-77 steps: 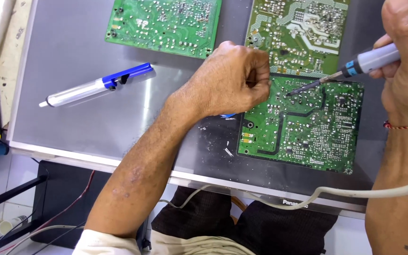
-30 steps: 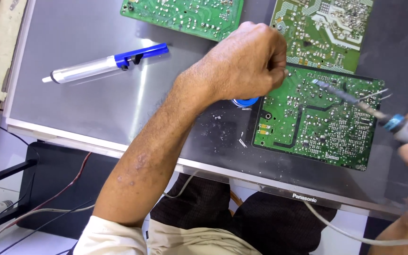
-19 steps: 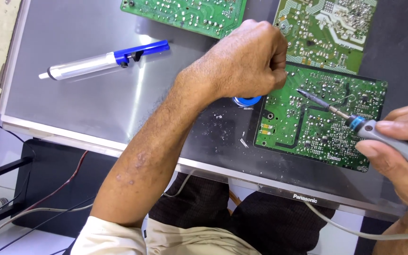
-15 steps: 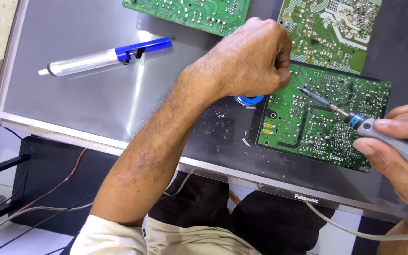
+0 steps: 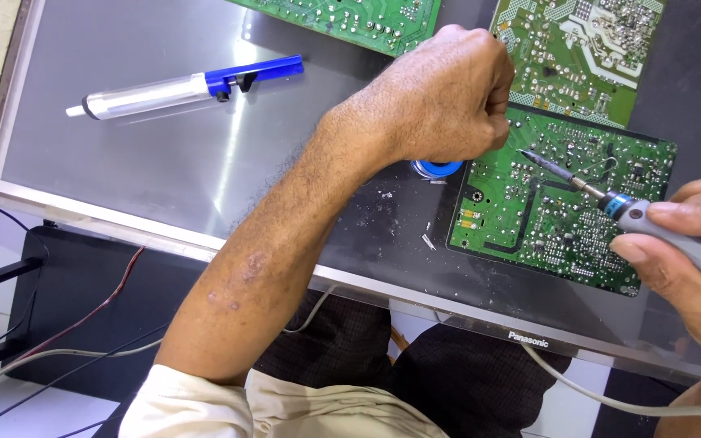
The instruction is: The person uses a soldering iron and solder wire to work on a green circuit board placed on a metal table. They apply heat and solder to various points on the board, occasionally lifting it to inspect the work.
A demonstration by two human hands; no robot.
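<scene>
Head view looked down on a wide grey metal panel (image 5: 164, 154) that lay flat under both hands and reached well past them on every side; its pale lower rim ran below the left forearm, and dark trousers, a black base and loose cables showed beneath that. On the panel lay three green circuit boards. The nearest circuit board (image 5: 561, 203) sat between the two hands, solder side up, with its upper left corner just under the left hand's knuckles. A second board (image 5: 586, 40) lay just beyond it, above the right hand, and a third board (image 5: 350, 12) showed only its lower edge beyond the left hand. The left hand (image 5: 448, 97) was clenched into a fist, knuckles up, over the corner of the nearest board; whether it pinched anything could not be told. The right hand (image 5: 683, 259) came in from the right edge and gripped the grey handle of a soldering iron (image 5: 659, 227) between thumb and fingers, its thin tip slanting up-left onto the nearest board, close below the left fist. The iron's pale cord trailed out under the right wrist. A desoldering pump (image 5: 180, 85), clear-barrelled with a blue end, lay well apart to the left of the left hand, touched by neither. A small blue round object (image 5: 438, 168) peeked out just below the left fist, beside the board's edge.
</scene>
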